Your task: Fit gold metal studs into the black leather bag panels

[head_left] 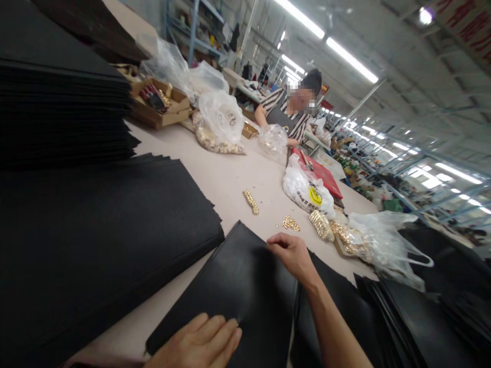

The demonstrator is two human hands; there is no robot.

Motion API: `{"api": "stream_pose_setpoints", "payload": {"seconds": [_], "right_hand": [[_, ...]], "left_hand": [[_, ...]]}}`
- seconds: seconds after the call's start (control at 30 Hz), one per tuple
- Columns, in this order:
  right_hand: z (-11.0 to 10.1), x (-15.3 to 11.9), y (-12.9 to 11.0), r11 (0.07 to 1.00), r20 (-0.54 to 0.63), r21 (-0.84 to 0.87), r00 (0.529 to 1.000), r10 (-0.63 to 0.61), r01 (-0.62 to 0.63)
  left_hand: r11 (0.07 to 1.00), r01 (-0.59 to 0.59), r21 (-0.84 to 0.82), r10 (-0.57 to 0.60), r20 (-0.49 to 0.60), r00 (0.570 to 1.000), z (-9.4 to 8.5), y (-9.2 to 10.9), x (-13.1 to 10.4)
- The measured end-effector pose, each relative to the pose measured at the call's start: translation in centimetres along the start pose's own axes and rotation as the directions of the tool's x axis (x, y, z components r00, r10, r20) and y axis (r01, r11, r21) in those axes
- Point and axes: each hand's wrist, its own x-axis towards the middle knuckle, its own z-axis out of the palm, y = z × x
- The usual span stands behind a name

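Observation:
A black leather-like panel (245,276) lies on the table in front of me, its far corner pointing away. My left hand (199,342) rests on its near part, fingers stretched out side by side. A tiny bright spot shows at the fingertips, too small to name. My right hand (289,253) is at the panel's far right edge, thumb and forefinger pinched together. Whatever sits in that pinch is hidden, and a shadow falls on the panel below it. Just beyond are loose small gold metal pieces (290,223) and a row of gold pieces (251,202).
Stacks of black sheets (95,220) fill the left; more black sheets (414,317) lie at right. Around the table are a cardboard box (157,115), plastic bags (222,117), a smiley-printed bag (307,189), bundled gold hardware (321,225) and a red sheet (326,176). Opposite works a person (286,110).

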Motion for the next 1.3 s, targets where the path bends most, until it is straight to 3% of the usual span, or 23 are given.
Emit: {"api": "stream_pose_setpoints", "payload": {"seconds": [0.13,0.23,0.33,0.5,0.63,0.8,0.9,1.1,1.2,1.3], "right_hand": [[2.1,-7.8,-2.5,0.966,0.099,0.260,0.995,-0.028,0.001],[3.7,-11.4,-3.6,0.970,0.097,0.237,0.992,-0.082,0.057],[4.9,-12.9,-4.0,0.977,0.089,0.171,0.986,-0.143,0.126],[5.5,-13.2,-4.7,0.981,0.121,0.030,0.974,-0.194,0.191],[5.2,-12.8,-5.7,0.984,0.171,-0.059,0.973,-0.154,0.166],[4.7,-11.6,-6.6,0.997,0.230,0.071,0.973,0.013,-0.030],[4.5,-10.7,-6.8,0.979,0.290,0.124,0.949,0.122,-0.163],[4.0,-9.5,-7.0,0.969,0.336,0.098,0.924,0.183,-0.227],[4.0,-9.8,-6.8,0.974,0.367,0.121,0.920,0.137,-0.193],[4.3,-10.8,-6.3,0.986,0.313,0.138,0.948,0.051,-0.098]], "left_hand": [[0.982,0.093,-0.167,-0.075,0.111,0.991,-1.2,0.9,0.0],[0.962,0.156,-0.222,-0.115,0.186,0.976,-0.7,1.7,-0.4],[0.936,0.206,-0.285,-0.151,0.205,0.967,-0.2,2.0,-0.5],[0.925,0.197,-0.325,-0.121,0.238,0.964,-0.2,1.6,-0.6],[0.921,0.203,-0.332,-0.129,0.231,0.964,-0.4,1.6,-0.6],[0.930,0.207,-0.302,-0.147,0.210,0.967,-0.8,1.7,-0.3],[0.936,0.190,-0.297,-0.130,0.210,0.969,-0.8,1.6,-0.2],[0.932,0.193,-0.307,-0.143,0.180,0.973,-0.6,1.6,-0.3],[0.934,0.196,-0.299,-0.155,0.156,0.976,-0.4,1.7,-0.4],[0.936,0.165,-0.312,-0.119,0.160,0.980,-0.2,1.5,-0.4]]}}
